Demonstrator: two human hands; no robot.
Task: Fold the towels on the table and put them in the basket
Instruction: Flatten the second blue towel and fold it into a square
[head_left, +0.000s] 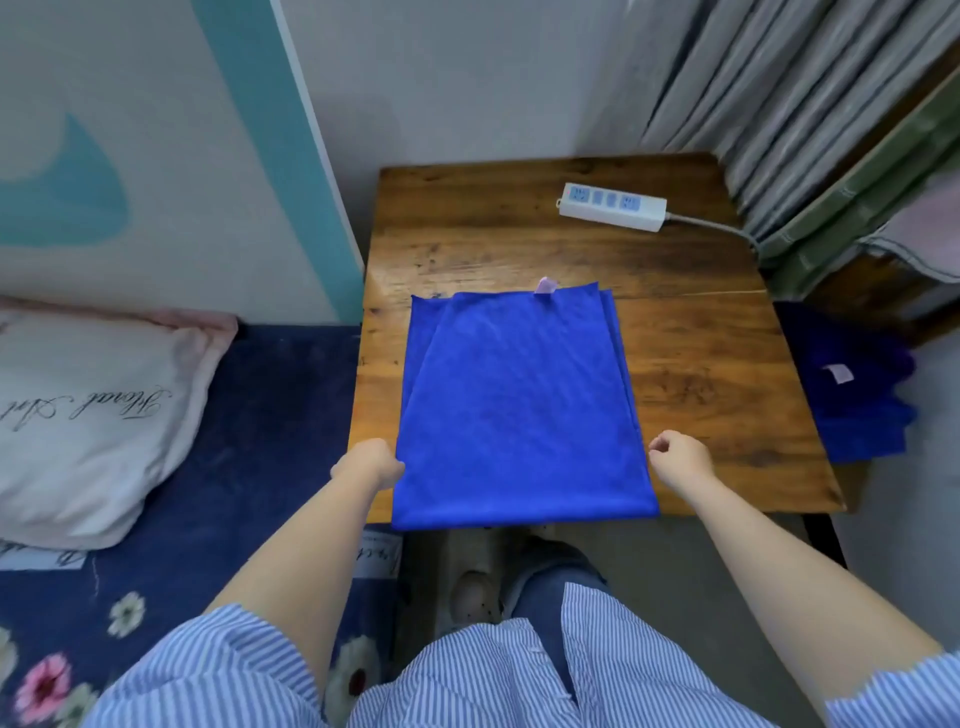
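- Carrying the work, the wooden table (691, 364) stood beside a bed (270, 415).
- A folded blue towel (519, 410) lay on its near edge.
- The left hand (370, 463) pinched the towel's left edge.
- The right hand (679, 460), its grip curled on nothing, sat just beside the right edge.

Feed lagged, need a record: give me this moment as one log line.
stage: folding | blue microfibre towel: partly folded on wooden table | left hand: grips left edge | right hand: curled beside right edge

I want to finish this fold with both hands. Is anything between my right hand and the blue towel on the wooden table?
Nothing visible. The right hand hovers just off the right edge of the blue microfibre towel, only bare wooden table between them. The left hand already grips the left edge.
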